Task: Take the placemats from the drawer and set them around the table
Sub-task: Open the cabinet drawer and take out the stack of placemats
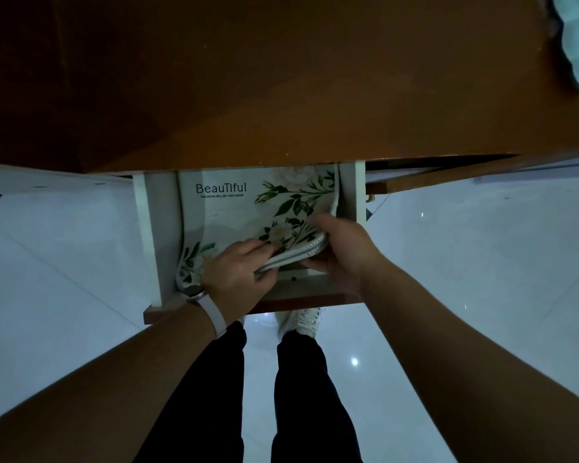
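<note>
floral placemats (234,208) in white drawer (157,228)

Floral placemats (248,208) printed "Beautiful" lie stacked in the open white drawer (157,228); near corner lifted.

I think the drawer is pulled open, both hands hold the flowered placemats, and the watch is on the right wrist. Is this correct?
Not quite: the head view shows the watch on the left wrist, not the right. The rest is correct: the drawer is pulled open, and the left hand and right hand both hold the flowered placemats.
</note>
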{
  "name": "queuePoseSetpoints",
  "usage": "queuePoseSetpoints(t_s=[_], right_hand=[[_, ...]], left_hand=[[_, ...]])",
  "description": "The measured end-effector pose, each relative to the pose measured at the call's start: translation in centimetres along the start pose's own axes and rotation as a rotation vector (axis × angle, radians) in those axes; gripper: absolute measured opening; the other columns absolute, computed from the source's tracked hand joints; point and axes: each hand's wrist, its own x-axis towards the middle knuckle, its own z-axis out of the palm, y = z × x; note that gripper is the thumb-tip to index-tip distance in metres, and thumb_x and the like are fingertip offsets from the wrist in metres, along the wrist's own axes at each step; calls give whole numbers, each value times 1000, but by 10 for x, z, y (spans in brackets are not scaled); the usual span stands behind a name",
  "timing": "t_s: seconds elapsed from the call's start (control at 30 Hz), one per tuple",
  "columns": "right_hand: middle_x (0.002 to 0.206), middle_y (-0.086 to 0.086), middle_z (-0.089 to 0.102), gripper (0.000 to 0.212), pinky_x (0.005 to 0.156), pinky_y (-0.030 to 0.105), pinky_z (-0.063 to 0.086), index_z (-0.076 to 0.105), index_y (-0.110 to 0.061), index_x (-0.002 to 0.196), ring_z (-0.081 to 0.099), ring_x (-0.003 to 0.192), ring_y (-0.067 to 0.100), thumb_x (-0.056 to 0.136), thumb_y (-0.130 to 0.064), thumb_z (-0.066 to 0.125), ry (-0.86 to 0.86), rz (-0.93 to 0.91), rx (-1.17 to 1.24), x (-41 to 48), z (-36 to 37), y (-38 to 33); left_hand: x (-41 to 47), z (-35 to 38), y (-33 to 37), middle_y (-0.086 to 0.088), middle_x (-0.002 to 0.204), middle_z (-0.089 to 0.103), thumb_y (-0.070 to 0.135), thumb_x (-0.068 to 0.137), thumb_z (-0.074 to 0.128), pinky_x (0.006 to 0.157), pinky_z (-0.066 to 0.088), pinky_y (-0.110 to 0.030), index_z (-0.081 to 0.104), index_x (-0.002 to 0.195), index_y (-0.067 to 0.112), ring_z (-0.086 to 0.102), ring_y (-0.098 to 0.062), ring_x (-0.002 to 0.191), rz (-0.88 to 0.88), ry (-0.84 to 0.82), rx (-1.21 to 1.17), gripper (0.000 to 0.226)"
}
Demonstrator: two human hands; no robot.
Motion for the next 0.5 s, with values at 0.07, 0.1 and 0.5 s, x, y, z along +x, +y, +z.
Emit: queuePoseSetpoints(t_s=[0.07,0.1,0.5], right_hand=[[107,21,72,32,80,48,60,57,-1,119,72,94,34,88,-8,63,-8,47,-18,5,1,-4],[107,22,71,34,76,46,61,55,-1,119,73,91,35,86,-2,62,-4,38,-35,6,2,-5],[113,11,69,56,80,52,60,53,-21,126,70,100,32,78,3,66,-47,-237,-122,-31,-28,29]], left_hand=[[-3,1,2,0,102,70,31,80,57,71,54,-28,72,110,17,65,-21,86,-28,11,-31,37],[-3,0,3,0,102,70,32,79,58,72,54,-28,73,109,17,64,-21,87,-48,14,-47,36],[-35,-16,16,17,102,61,61,66,65,83,47,-18,65,105,26,58,-4,94,-317,39,-424,52]])
